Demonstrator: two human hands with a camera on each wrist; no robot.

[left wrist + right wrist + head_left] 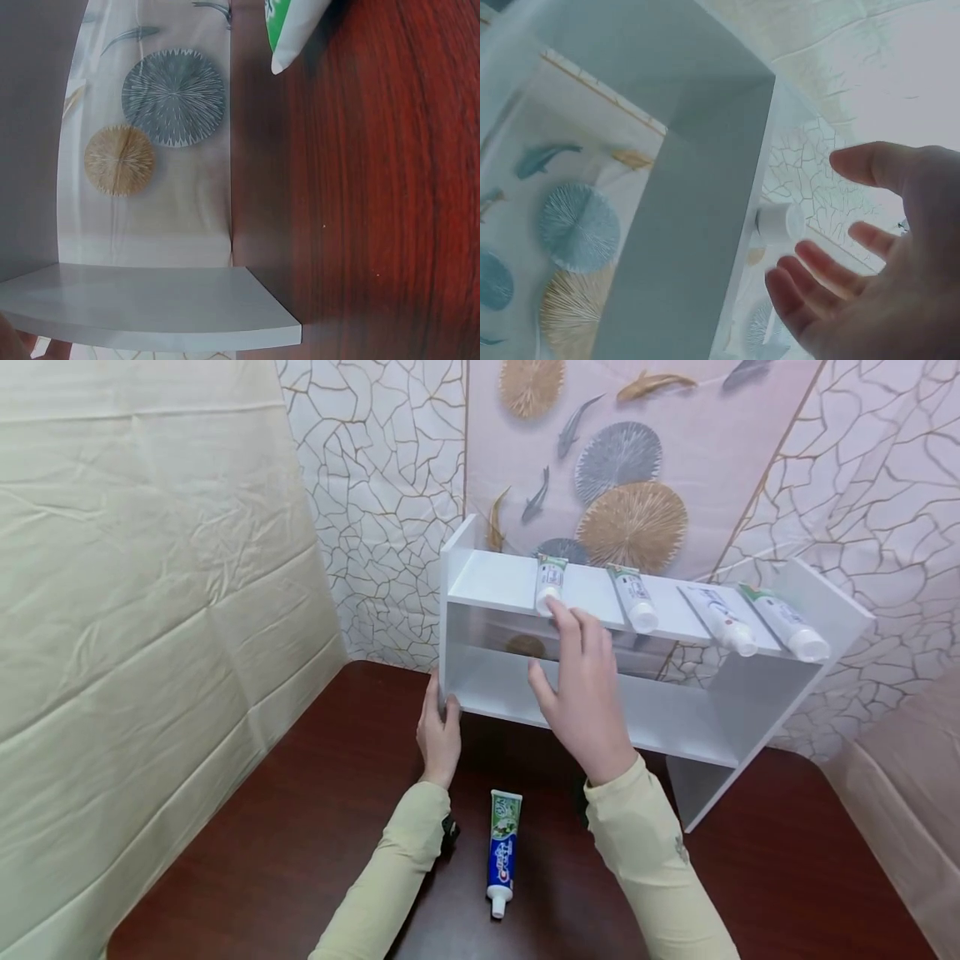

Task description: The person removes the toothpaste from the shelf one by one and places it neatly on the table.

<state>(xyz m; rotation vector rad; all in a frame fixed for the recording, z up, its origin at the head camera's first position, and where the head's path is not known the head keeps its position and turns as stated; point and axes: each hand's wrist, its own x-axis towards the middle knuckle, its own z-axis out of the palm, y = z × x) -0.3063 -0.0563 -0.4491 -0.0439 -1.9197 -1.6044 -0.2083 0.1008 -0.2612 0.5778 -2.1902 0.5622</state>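
Note:
A white shelf unit (495, 677) stands on the table, with several toothpaste tubes lying in a row on its top board, caps towards me. My left hand (438, 739) holds the lower left side panel, thumb at the front edge and fingers along the outside. Just in front of the leftmost tube (551, 578), my right hand (588, 693) is raised with its fingers spread and nothing in it. In the right wrist view, that tube's white cap (781, 223) pokes past the board, near my fingertips. A blue and green Crest toothpaste tube (503, 852) lies on the table between my forearms.
Further right on the top board lie a second tube (633, 597), a third (720, 620) and one by the right panel (787, 625). The dark red-brown table (300, 827) runs underneath. Patterned cloth (375, 510) hangs behind, and a cream cloth (150, 610) on the left.

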